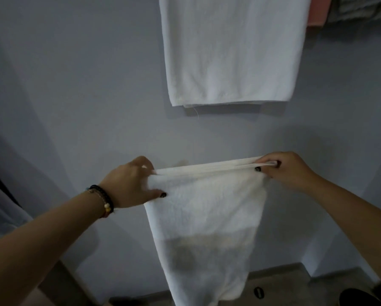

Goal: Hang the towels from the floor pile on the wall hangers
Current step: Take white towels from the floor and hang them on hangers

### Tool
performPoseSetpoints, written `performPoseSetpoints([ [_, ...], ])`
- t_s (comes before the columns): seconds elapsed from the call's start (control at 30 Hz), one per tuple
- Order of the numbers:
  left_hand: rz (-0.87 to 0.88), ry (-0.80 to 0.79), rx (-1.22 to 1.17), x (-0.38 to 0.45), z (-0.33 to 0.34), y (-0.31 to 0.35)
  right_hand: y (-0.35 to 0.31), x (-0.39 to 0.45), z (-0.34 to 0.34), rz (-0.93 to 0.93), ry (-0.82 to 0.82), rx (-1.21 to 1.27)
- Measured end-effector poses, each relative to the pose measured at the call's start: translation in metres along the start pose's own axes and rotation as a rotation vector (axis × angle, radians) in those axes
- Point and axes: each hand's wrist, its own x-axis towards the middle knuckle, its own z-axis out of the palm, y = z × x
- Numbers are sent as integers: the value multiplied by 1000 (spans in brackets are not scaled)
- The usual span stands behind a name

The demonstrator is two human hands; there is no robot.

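Note:
A white towel [207, 217] hangs folded in front of the pale wall, its top edge stretched level between my hands. My left hand [132, 184] pinches the towel's top left corner, thumb in front and fingers behind. My right hand [289, 171] grips the top right corner with curled fingers. The towel's lower end reaches down near the floor. Any hanger behind its top edge is hidden. A second white towel [231, 51] hangs on the wall above, its hanger out of frame.
A pink towel [317, 12] and a grey one [362, 7] hang at the top right. A wall corner juts out at the right [317, 250]. The brown floor [284, 283] shows below, with a small dark object [258, 292] and a dark shape [366, 298].

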Motion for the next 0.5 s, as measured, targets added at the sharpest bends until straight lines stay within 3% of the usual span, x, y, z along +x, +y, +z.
performPoseSetpoints([
  [0.2,-239,181,-263,14,-27,0,-43,26,-17,-121,149,-80],
  [0.4,-332,394,-521,29,-65,9,-81,44,-28,-31,307,34],
  [0.5,-469,367,-935,39,-89,11,-104,56,-35,-17,379,169],
])
